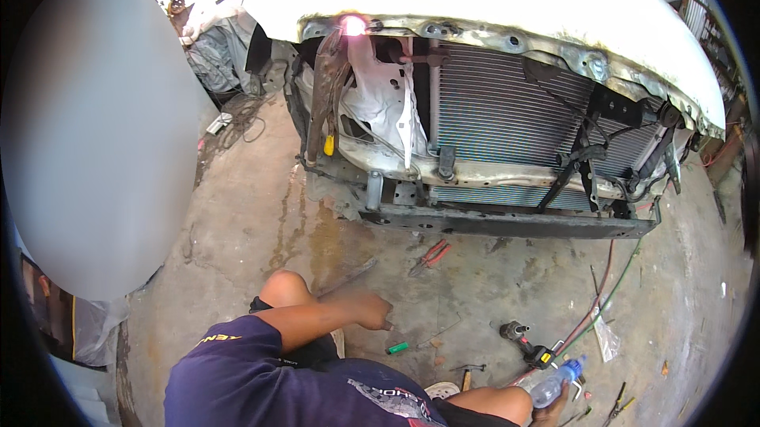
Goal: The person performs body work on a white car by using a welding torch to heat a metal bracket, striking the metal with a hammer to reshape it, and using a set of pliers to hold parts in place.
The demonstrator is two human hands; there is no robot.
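From the head view, the right hand (554, 405) is wrapped around a clear plastic bottle (556, 382) low beside the knee, while the left hand (370, 311) rests loosely curled, holding nothing, on the concrete floor (491, 277) near a green lighter (397, 347). The bottle looks light, thin-walled and likely to dent or slip, so a grasp around its middle seems best.

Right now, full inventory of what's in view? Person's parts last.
Car front: 1, white, bumper off, top
Radiator: 1, grey, centre of car front
Crossbar: 1, dark, below radiator
Pliers: 1, red handles, floor under crossbar
Lighter: 1, green, floor near left hand
Hammer: 1, wooden handle, floor lower centre
Hoses: 2, red and green, floor right
Bottle: 1, clear, blue cap, in right hand
Left hand: on floor
Right hand: gripping bottle, mostly hidden
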